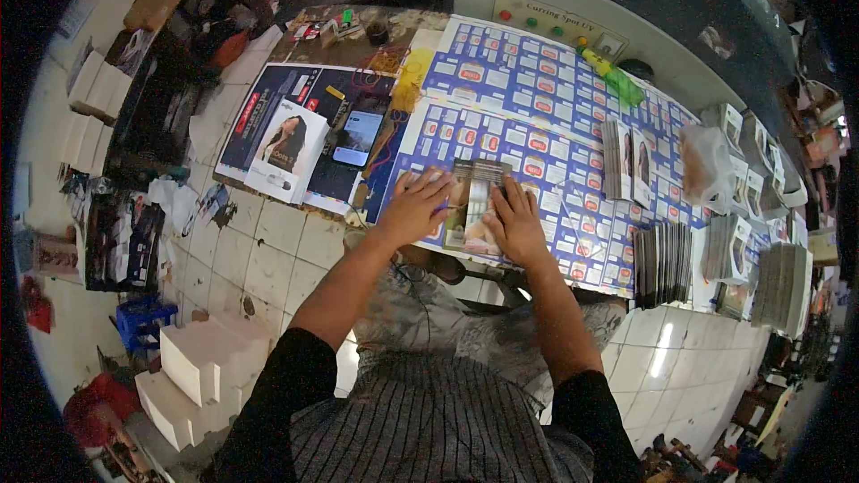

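Observation:
A small stack of flat printed cartons (458,199) with a glossy picture lies near the front edge of the table. My left hand (417,206) rests on its left side, palm down, fingers stretched toward the stack's edge. On its right side lies my right hand (516,222), fingers extended forward over the glossy surface. Both hands are open and press flat rather than grip. Under the stack spreads a blue printed sheet (559,181) with repeated red and white labels.
Left of my hands are a phone (356,139), a white printed carton (286,154) and rubber bands (385,61). A yellow-green bottle (617,82) lies at the back. Rightward stand carton bundles (617,161), a dark upright row (662,261) and a plastic bag (706,165).

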Available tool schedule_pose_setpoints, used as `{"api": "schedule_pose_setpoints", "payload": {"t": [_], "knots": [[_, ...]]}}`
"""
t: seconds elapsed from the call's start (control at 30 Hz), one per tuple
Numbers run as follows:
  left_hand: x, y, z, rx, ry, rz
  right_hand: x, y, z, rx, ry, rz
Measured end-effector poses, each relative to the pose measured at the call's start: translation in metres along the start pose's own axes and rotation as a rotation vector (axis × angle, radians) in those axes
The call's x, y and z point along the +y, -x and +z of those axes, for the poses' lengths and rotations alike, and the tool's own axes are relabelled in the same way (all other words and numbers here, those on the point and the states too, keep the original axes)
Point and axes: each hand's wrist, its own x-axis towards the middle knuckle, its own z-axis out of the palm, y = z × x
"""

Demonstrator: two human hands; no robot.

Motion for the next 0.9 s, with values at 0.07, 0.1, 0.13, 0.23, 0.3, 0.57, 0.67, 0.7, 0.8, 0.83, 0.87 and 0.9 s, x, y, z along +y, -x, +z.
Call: {"api": "schedule_pose_setpoints", "payload": {"t": [0.07,0.1,0.13,0.23,0.3,0.57,0.67,0.7,0.8,0.83,0.87,0.9], "knots": [[-0.007,0.003,0.001,-0.047,0.012,0.025,-0.009,-0.005,0.001,-0.016,0.010,-0.018],[-0.008,0.003,0.000,-0.047,0.013,0.021,-0.012,-0.008,0.001,-0.019,0.009,-0.020],[-0.007,0.002,0.000,-0.064,0.020,0.021,-0.015,-0.012,0.002,-0.038,0.004,-0.040],[-0.007,0.002,-0.001,-0.100,0.013,0.024,-0.021,-0.015,0.010,-0.045,0.041,-0.069],[-0.007,0.004,0.000,-0.122,0.001,0.024,-0.022,-0.015,0.014,-0.036,0.082,-0.078],[-0.011,0.003,-0.003,-0.103,0.142,0.010,-0.024,-0.016,0.016,-0.007,0.124,-0.087],[-0.010,0.002,-0.009,-0.160,0.070,0.063,-0.020,-0.018,0.018,-0.034,0.149,-0.072],[-0.010,0.002,-0.010,-0.161,0.059,0.069,-0.019,-0.018,0.018,-0.030,0.145,-0.065],[-0.009,0.002,-0.012,-0.172,0.046,0.075,-0.020,-0.018,0.020,-0.031,0.133,-0.048],[-0.010,0.003,-0.012,-0.180,0.043,0.074,-0.020,-0.018,0.020,-0.034,0.125,-0.041],[-0.010,0.003,-0.011,-0.181,0.043,0.072,-0.021,-0.019,0.019,-0.035,0.124,-0.042],[-0.010,0.004,-0.011,-0.177,0.055,0.072,-0.021,-0.018,0.019,-0.021,0.070,-0.016]]}}
